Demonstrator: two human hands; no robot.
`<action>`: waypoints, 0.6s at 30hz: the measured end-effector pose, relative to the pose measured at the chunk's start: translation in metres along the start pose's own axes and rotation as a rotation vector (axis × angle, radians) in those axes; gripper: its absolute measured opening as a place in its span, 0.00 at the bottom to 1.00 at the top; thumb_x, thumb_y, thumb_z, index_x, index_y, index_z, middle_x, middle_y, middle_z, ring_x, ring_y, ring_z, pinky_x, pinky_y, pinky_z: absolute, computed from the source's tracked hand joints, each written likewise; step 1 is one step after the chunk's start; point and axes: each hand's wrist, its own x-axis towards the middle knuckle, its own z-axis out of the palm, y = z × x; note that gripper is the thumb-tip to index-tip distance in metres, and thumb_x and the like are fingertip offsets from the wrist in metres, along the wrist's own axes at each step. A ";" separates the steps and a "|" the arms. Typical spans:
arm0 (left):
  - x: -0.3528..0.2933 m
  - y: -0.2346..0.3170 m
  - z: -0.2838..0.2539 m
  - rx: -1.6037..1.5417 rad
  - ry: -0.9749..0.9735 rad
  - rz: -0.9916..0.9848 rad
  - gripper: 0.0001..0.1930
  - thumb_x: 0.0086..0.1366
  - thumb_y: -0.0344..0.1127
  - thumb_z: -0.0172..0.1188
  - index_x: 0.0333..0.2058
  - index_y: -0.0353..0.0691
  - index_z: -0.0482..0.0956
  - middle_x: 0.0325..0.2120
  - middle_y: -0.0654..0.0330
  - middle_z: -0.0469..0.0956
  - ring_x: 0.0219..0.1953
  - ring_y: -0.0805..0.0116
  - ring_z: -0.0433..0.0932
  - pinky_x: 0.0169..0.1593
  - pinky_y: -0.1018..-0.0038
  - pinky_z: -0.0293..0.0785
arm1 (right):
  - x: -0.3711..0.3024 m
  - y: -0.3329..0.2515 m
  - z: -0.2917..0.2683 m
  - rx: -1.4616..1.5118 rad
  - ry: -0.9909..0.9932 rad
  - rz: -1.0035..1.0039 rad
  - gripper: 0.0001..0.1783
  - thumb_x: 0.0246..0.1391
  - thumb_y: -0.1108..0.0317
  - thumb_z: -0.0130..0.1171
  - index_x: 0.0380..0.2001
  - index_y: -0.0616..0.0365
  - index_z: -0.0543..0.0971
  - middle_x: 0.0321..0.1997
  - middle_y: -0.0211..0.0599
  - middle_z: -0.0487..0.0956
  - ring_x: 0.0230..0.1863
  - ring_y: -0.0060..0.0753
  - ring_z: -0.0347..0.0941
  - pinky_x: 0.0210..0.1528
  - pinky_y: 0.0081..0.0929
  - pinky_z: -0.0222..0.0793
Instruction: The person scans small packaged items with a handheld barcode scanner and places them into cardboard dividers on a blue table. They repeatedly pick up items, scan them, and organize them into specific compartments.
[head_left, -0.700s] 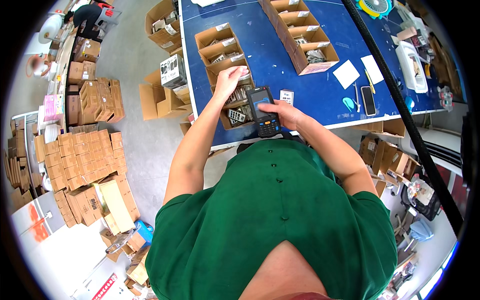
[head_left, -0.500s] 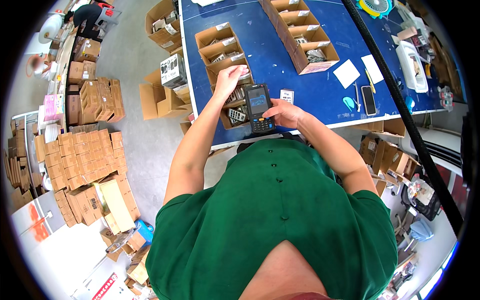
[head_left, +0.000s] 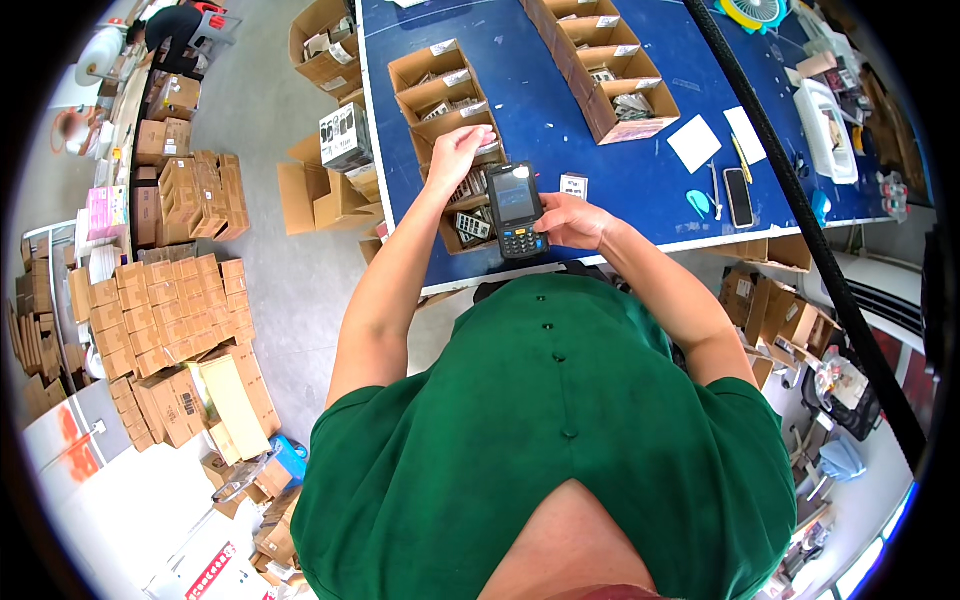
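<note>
My right hand [head_left: 572, 220] grips a black handheld barcode terminal [head_left: 514, 200] from its right side, the thumb by the edge next to the keypad. Its screen faces up. Just left of it, my left hand [head_left: 456, 155] is closed, fingertips at a labelled divider of the long cardboard bin box [head_left: 421, 70]; whether anything is between them is hidden. Small packets [head_left: 472, 227] lie in the bin compartment nearest me, partly covered by the terminal. A small white box with dark print [head_left: 573, 186] sits on the blue table [head_left: 520, 100], just beyond my right hand.
A second divided bin box [head_left: 634, 110] stands farther right. White papers [head_left: 694, 144], a phone [head_left: 738, 198] and a teal tool [head_left: 698, 204] lie on the table's right. A black cable [head_left: 790, 190] crosses the view there. Open cartons [head_left: 322, 190] stand left of the table.
My right thumb has moved off the keypad to the terminal's side edge. The terminal has shifted slightly away from me, and its screen looks greyer. My left hand stays by the divider.
</note>
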 end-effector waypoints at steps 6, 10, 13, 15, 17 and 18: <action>0.002 -0.002 -0.001 0.004 0.001 0.010 0.16 0.72 0.35 0.54 0.49 0.28 0.79 0.42 0.52 0.83 0.47 0.68 0.81 0.55 0.74 0.74 | 0.004 -0.002 0.009 -0.013 0.106 0.012 0.34 0.47 0.75 0.65 0.60 0.61 0.68 0.53 0.38 0.78 0.53 0.34 0.76 0.56 0.35 0.71; 0.001 0.002 0.002 -0.015 0.025 0.013 0.16 0.71 0.36 0.54 0.47 0.27 0.81 0.40 0.52 0.84 0.45 0.69 0.82 0.53 0.74 0.75 | 0.016 -0.005 0.019 -0.064 0.223 0.033 0.29 0.47 0.78 0.67 0.55 0.63 0.72 0.47 0.38 0.81 0.46 0.34 0.80 0.50 0.33 0.76; 0.003 0.004 0.002 -0.004 0.015 -0.003 0.17 0.72 0.38 0.54 0.48 0.27 0.80 0.41 0.51 0.84 0.45 0.68 0.82 0.54 0.74 0.75 | 0.025 -0.006 0.023 -0.053 0.230 0.049 0.24 0.47 0.80 0.66 0.51 0.62 0.75 0.47 0.38 0.81 0.47 0.35 0.80 0.52 0.34 0.76; 0.003 0.003 0.000 0.014 -0.001 -0.012 0.19 0.73 0.40 0.53 0.49 0.27 0.79 0.42 0.51 0.83 0.47 0.68 0.82 0.55 0.74 0.74 | 0.029 -0.006 0.023 -0.055 0.223 0.051 0.24 0.48 0.80 0.66 0.51 0.62 0.75 0.47 0.38 0.81 0.47 0.35 0.80 0.52 0.34 0.76; 0.004 0.001 -0.001 0.011 0.005 -0.010 0.19 0.73 0.41 0.52 0.49 0.27 0.79 0.42 0.51 0.83 0.47 0.68 0.82 0.55 0.74 0.74 | 0.031 -0.007 0.022 -0.062 0.209 0.040 0.24 0.48 0.80 0.66 0.51 0.60 0.76 0.46 0.38 0.82 0.47 0.35 0.80 0.52 0.34 0.76; 0.005 0.001 0.000 0.009 0.006 -0.011 0.19 0.74 0.41 0.52 0.49 0.27 0.79 0.42 0.50 0.83 0.47 0.68 0.82 0.55 0.74 0.74 | 0.031 -0.008 0.023 -0.062 0.212 0.041 0.24 0.48 0.80 0.66 0.51 0.60 0.76 0.46 0.38 0.82 0.47 0.34 0.80 0.52 0.34 0.76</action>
